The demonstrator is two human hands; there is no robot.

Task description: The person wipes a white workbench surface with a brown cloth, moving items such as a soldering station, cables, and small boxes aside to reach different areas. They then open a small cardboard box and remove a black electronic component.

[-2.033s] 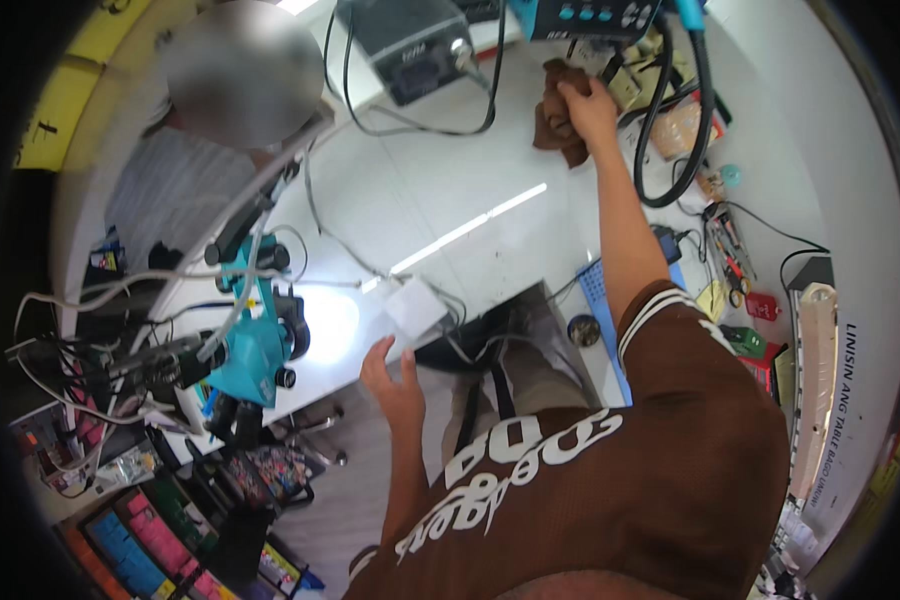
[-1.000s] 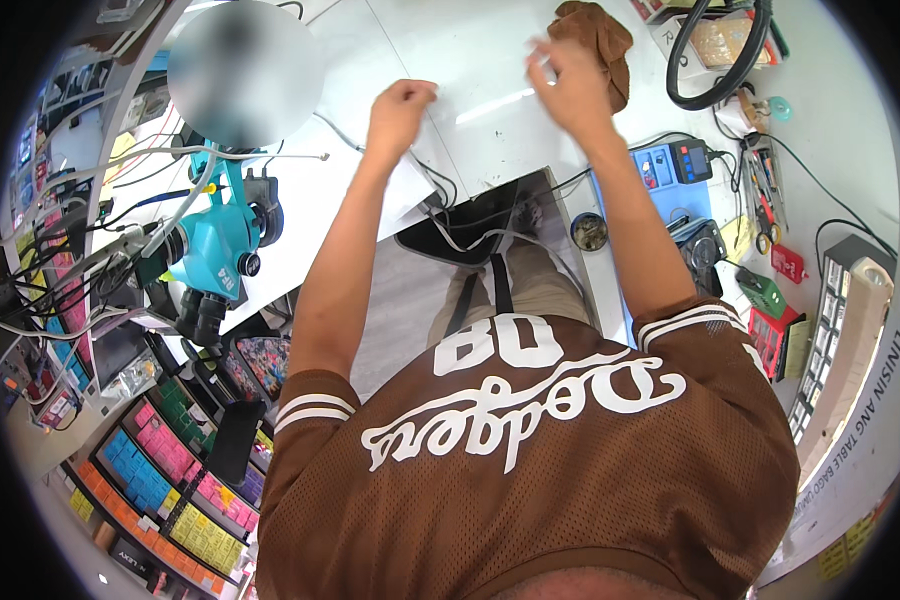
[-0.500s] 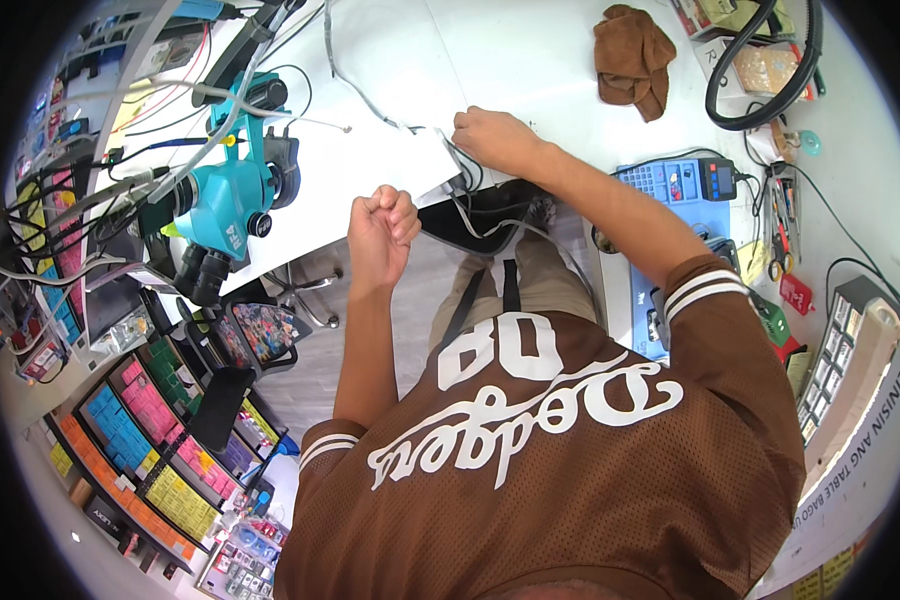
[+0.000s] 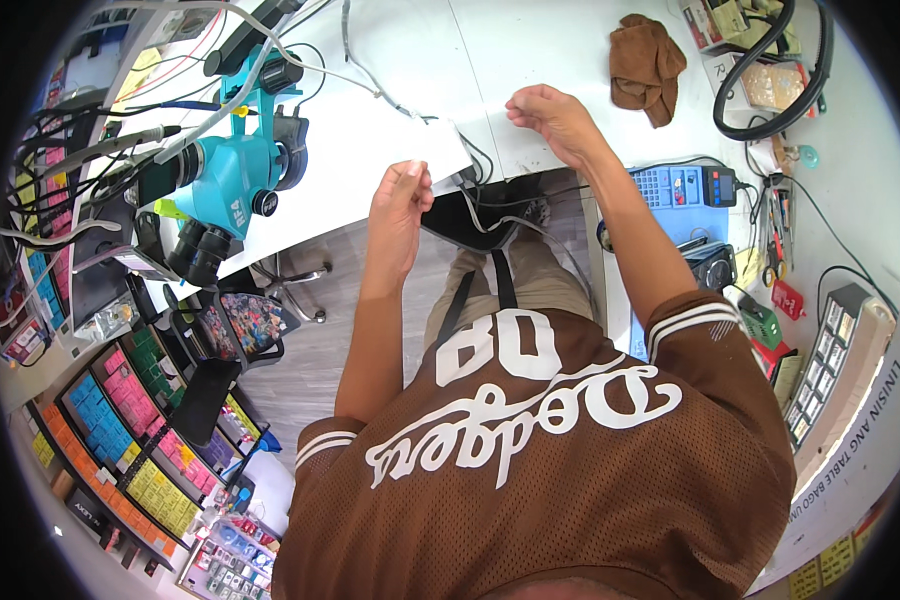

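My left hand [image 4: 403, 202] is raised at the front edge of the white table [image 4: 510, 60], its fingers curled and the thumb laid over them. Whatever it may hold is too small or hidden to name. Over the table, farther right, my right hand [image 4: 558, 122] has its thumb and fingers brought together in a loose pinch; I cannot make out anything between them. A grey cable [image 4: 361, 72] runs along the tabletop, and a black cable [image 4: 482, 160] hangs over the edge between my hands.
A teal microscope [image 4: 225, 185] stands at left among tangled cables. A folded brown cloth [image 4: 645, 62] lies at the back right. To the right are a blue work mat [image 4: 682, 224] and a black hose [image 4: 738, 125]. A chair [image 4: 245, 328] stands beneath the microscope.
My right hand has moved right and away from the table edge cables, its fingers loosening from a fist. My left hand has shifted slightly right and farther forward. The whole view has shifted a little.
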